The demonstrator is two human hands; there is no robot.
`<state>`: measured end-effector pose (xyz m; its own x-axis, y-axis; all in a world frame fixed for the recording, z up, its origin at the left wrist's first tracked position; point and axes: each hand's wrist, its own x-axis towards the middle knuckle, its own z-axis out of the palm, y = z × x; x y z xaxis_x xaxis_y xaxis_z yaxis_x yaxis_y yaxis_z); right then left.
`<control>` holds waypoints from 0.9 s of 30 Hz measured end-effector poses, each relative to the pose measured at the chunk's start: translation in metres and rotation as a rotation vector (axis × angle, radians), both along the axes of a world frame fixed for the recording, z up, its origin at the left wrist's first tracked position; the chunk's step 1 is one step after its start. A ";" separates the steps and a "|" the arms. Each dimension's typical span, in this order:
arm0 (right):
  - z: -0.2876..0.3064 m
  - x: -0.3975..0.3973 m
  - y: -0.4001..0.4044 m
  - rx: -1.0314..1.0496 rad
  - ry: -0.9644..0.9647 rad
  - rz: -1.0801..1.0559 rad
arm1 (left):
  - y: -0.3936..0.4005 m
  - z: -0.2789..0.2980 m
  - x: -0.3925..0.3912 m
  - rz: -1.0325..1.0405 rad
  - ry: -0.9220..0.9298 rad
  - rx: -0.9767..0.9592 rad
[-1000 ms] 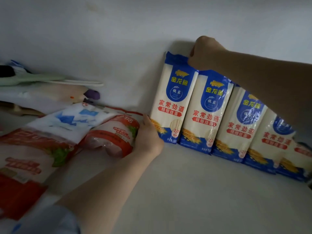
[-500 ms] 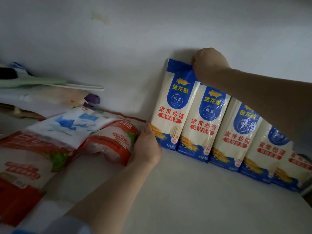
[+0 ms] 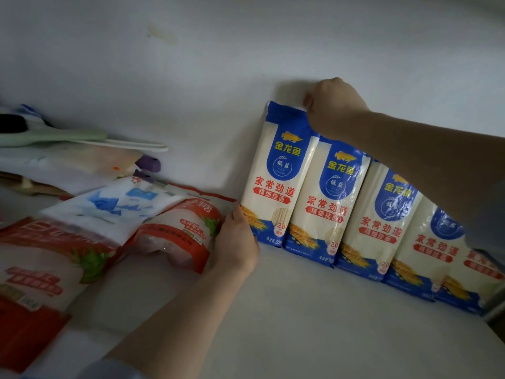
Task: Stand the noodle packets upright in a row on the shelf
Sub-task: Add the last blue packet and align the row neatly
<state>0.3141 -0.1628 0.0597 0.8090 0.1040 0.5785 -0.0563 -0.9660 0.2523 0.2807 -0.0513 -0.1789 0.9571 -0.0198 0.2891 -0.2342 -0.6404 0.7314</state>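
Observation:
Several blue-and-white noodle packets stand upright in a row against the white back wall of the shelf (image 3: 300,324). The leftmost packet (image 3: 276,176) leans slightly right onto the second packet (image 3: 325,203); a third packet (image 3: 382,222) and others continue to the right. My right hand (image 3: 332,105) grips the top edge of the leftmost packet. My left hand (image 3: 236,242) presses flat against that packet's lower left corner. My right forearm hides the tops of the packets further right.
A red-and-white sugar bag (image 3: 177,231) lies right beside my left hand. More bags lie flat at the left: a white-and-blue one (image 3: 114,203) and a large red one (image 3: 41,269). A pale green utensil (image 3: 54,138) rests on papers at the far left.
Both hands keep the same hold on the leftmost packet. The packets sit lower in the frame as the view shifts upward; the row itself looks unchanged.

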 end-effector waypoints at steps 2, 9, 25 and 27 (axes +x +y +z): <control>0.003 0.003 0.011 0.082 0.015 0.047 | 0.000 0.000 -0.001 0.003 0.004 -0.002; 0.009 0.019 0.044 0.123 0.150 0.033 | 0.001 0.000 0.000 -0.006 -0.006 -0.014; 0.008 0.006 0.053 -0.071 0.208 -0.118 | 0.001 0.001 -0.001 -0.013 -0.028 -0.018; 0.009 0.009 0.052 -0.074 0.240 -0.134 | 0.001 0.001 -0.002 -0.012 -0.028 -0.016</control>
<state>0.3233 -0.1109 0.0684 0.9313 0.0215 0.3636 -0.1127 -0.9322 0.3439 0.2783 -0.0504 -0.1776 0.9483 -0.0260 0.3163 -0.2622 -0.6258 0.7346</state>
